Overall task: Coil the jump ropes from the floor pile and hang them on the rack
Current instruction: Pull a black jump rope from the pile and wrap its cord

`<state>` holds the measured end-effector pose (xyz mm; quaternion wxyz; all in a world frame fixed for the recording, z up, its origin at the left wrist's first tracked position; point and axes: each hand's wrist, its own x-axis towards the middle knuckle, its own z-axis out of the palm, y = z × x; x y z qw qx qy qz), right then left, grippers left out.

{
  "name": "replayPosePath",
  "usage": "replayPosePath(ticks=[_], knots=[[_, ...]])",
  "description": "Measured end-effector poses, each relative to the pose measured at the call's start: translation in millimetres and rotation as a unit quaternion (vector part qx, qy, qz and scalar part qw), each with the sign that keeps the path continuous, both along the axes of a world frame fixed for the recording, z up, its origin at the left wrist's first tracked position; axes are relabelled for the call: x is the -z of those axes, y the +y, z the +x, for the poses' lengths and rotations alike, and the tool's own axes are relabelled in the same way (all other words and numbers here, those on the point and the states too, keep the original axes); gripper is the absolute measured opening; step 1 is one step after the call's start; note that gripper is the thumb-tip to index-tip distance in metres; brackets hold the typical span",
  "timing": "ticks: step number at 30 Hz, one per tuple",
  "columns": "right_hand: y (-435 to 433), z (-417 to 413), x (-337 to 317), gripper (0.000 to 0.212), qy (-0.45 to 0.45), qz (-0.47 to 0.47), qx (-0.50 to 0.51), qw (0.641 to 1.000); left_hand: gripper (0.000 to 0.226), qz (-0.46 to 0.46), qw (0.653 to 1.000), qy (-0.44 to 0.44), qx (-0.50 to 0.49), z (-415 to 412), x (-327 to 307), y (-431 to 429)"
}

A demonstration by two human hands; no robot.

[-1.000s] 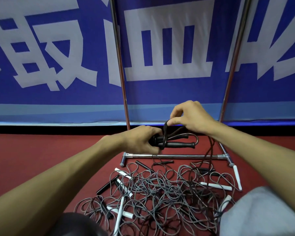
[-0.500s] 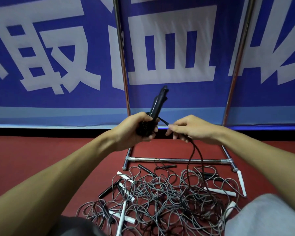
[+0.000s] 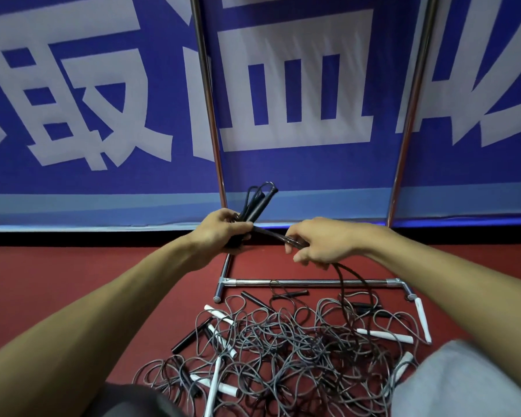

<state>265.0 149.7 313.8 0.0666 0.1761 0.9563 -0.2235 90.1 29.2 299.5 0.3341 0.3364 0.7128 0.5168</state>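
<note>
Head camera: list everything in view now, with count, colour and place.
black jump rope: one, black, handles raised in left hand, cord through right hand down to pile.
floor pile: several tangled ropes, grey cords, black and white handles, before the rack base.
rack: one, chrome, two uprights and base bar, against banner.
banner: one, blue with white characters, behind rack.
floor: one, red.
grey garment: one, lower right corner.
left hand: one, grips the handles.
right hand: one, pinches the cord.

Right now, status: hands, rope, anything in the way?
Left hand grips black rope, handles and loops bunched. Right hand pinches its cord, tail trailing to floor pile. Rack posts ahead, top bar out of view.
</note>
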Motion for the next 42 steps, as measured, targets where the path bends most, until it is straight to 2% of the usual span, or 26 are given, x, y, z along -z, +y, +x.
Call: replayPosePath(ticks=[1,2,5,7,10,12,14,18,22,26,30,32,34,36,39,42], knots=[[-3.4,-0.6,-1.7,0.003,-0.003,0.008,-0.021,1.0,0.023,-0.018,0.998,0.053,-0.004,-3.0,3.4,-1.1],[-6.2,-2.2,-3.4,0.006,-0.003,0.036,-0.046,0.998,0.025,-0.039,0.992,0.116,-0.004,-5.1,6.5,-2.4],[-13.0,-4.9,-5.6,0.021,0.043,0.172,-0.108,0.978,0.029,-0.101,0.946,0.307,0.033,-8.3,11.2,-4.7],[-14.9,-4.1,-4.5,0.014,0.082,0.216,-0.122,0.965,0.033,-0.131,0.918,0.366,0.07,-8.0,10.9,-4.5],[-19.1,-2.2,-4.8,0.03,0.115,0.262,-0.124,0.95,0.037,-0.152,0.87,0.447,0.143,-2.0,10.3,-4.4],[-18.1,-1.7,-6.6,0.029,0.162,0.26,-0.104,0.946,0.035,-0.14,0.844,0.47,0.219,6.3,10.1,-4.9],[-11.1,-2.3,-5.7,0.018,0.203,0.224,-0.051,0.952,0.028,-0.119,0.832,0.467,0.274,16.0,8.6,-5.5],[6.1,-0.8,-2.9,0.001,0.261,0.089,0.074,0.958,0.021,-0.092,0.843,0.43,0.311,30.1,-2.0,-4.4],[20.5,5.8,1.2,0.019,0.253,0.05,0.129,0.958,0.017,-0.088,0.867,0.357,0.336,40.5,-11.7,-6.8],[33.1,11.7,8.4,0.018,0.219,-0.02,0.146,0.964,0.022,-0.076,0.88,0.322,0.342,48.8,-12.4,-10.4],[41.3,12.1,11.7,0.017,0.251,-0.068,0.145,0.955,0.025,-0.052,0.881,0.365,0.298,43.6,-15.1,-11.3],[45.5,13.4,12.9,0.016,0.264,-0.082,0.141,0.951,0.023,-0.057,0.853,0.432,0.286,34.5,-17.2,-13.1],[44.0,13.4,15.9,0.016,0.236,-0.067,0.112,0.963,0.021,-0.065,0.824,0.483,0.289,27.7,-16.0,-14.7],[38.8,10.4,20.1,0.021,0.204,-0.053,0.083,0.974,0.015,-0.056,0.848,0.432,0.302,27.8,-15.0,-17.0],[35.2,8.5,23.1,0.016,0.208,-0.096,0.056,0.972,0.01,-0.014,0.914,0.277,0.295,33.3,-17.6,-19.0],[23.7,8.4,21.4,0.036,0.232,-0.172,0.066,0.955,0.012,0.041,0.959,0.163,0.228,34.8,-21.1,-19.9]])
